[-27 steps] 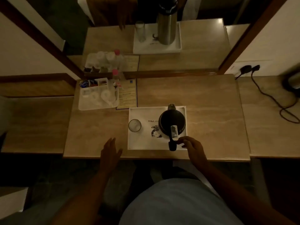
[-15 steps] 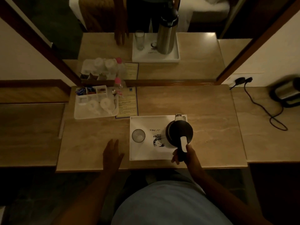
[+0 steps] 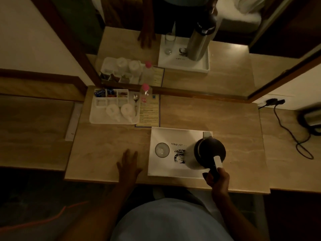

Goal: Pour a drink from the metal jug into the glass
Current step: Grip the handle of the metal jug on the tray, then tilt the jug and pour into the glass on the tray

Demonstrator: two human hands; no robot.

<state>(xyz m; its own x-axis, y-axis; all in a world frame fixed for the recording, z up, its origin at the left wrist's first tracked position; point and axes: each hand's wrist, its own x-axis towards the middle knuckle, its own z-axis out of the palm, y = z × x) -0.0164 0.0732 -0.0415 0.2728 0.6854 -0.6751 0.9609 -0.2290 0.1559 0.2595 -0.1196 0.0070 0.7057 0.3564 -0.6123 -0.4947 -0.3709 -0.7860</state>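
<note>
The metal jug (image 3: 206,152), with a dark lid and black handle, stands upright on the right part of the white tray (image 3: 175,136). My right hand (image 3: 217,178) is closed around its handle at the tray's near right corner. An empty clear glass (image 3: 162,149) stands on the tray's left side, well apart from the jug. On the wooden desk just left of the tray, my left hand (image 3: 129,165) lies flat with fingers spread, holding nothing.
A white caddy (image 3: 113,108) with sachets, two cups and a spoon sits at the back left, beside a pink-capped bottle (image 3: 145,93) and a printed card (image 3: 150,112). A mirror runs behind the desk. At the far right lie a kettle (image 3: 311,119) and its cord (image 3: 291,134).
My right hand has closed around the jug's handle, and the jug has shifted a little right on the tray. The left hand stays flat on the desk.
</note>
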